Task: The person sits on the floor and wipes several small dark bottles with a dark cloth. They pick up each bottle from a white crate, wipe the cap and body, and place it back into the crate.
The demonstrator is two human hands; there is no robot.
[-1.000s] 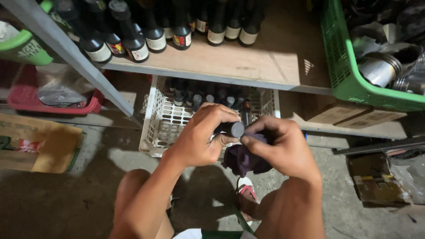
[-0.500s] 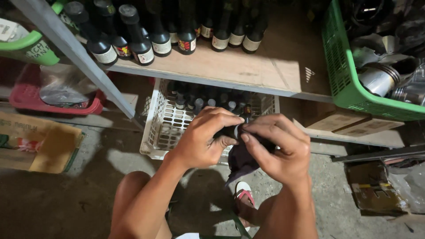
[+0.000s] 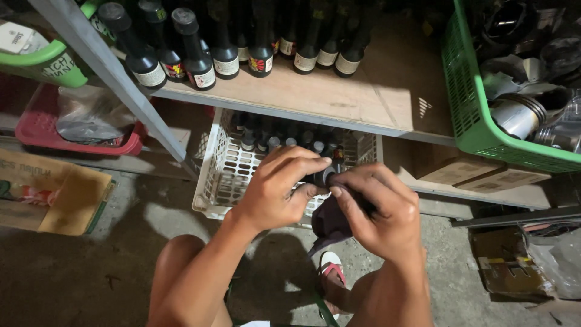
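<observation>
My left hand and my right hand meet over the floor in front of a white plastic crate. Between them is a small dark bottle with a black cap; my left fingers grip it near the top. My right hand presses a dark purple cloth against the bottle, and the cloth hangs below my palm. Most of the bottle is hidden by my fingers. The crate holds several more dark capped bottles.
A wooden shelf above carries a row of dark labelled bottles. A green basket with metal parts stands at the right, a red tray and a cardboard box at the left. My sandalled foot rests on the concrete floor.
My hands have closed in tighter over the bottle, and its cap is now mostly covered. The cloth has shifted under my right hand. The view has dipped slightly.
</observation>
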